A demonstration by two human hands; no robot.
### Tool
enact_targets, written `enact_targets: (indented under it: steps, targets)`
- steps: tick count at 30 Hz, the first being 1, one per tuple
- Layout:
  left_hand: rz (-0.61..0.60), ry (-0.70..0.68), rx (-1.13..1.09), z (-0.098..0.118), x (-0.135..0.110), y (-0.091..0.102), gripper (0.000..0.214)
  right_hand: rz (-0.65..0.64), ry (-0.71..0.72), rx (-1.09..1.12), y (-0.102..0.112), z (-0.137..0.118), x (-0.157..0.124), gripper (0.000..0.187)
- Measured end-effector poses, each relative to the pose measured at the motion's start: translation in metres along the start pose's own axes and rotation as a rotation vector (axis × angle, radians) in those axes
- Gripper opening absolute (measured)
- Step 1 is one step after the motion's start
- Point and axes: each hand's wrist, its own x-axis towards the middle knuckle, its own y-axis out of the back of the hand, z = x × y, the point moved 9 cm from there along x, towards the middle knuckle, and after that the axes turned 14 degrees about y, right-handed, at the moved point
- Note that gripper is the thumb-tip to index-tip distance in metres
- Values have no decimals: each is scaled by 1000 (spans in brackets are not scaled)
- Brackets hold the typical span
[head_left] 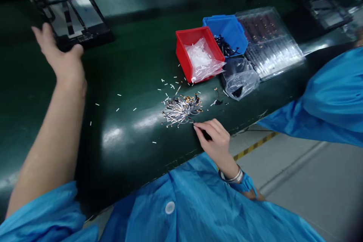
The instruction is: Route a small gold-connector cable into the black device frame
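The left hand (61, 58) reaches far out to the left, fingers wrapped on the near edge of a flat black opened tablet chassis (72, 15), likely steadying it on the dark green table (127, 56). The right hand (214, 140) sits at the table's near edge, fingertips pinched narrow on something small and dark beside a loose heap of thin silvery flex cables (181, 109), kept within easy reach. Just beyond stand a red plastic bin (195, 51) with clear bags and a blue plastic bin (228, 32), touching, beside a clear moulded tray (269, 41). Open table lies between the hands, scattered with white slivers.
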Motion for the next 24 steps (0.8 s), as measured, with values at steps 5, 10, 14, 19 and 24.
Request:
enact_targets:
  steps: [5, 10, 14, 19, 24]
  targets:
    - [-337, -34, -224, 161, -78, 10, 35, 90, 62, -15, 7, -4, 0, 12]
    - [-632, -426, -238, 279, -158, 18, 35, 22, 75, -231, 10, 2, 2, 14]
    - [-665, -513, -160, 297, -176, 9, 38, -92, 114, -375, 4, 3, 1, 20]
    - [-735, -520, -67, 301, -179, -11, 51, -103, 126, -351, 3, 0, -4, 19]
    - [-783, -535, -50, 301, -183, -15, 50, -67, 138, -278, 5, -3, -9, 17]
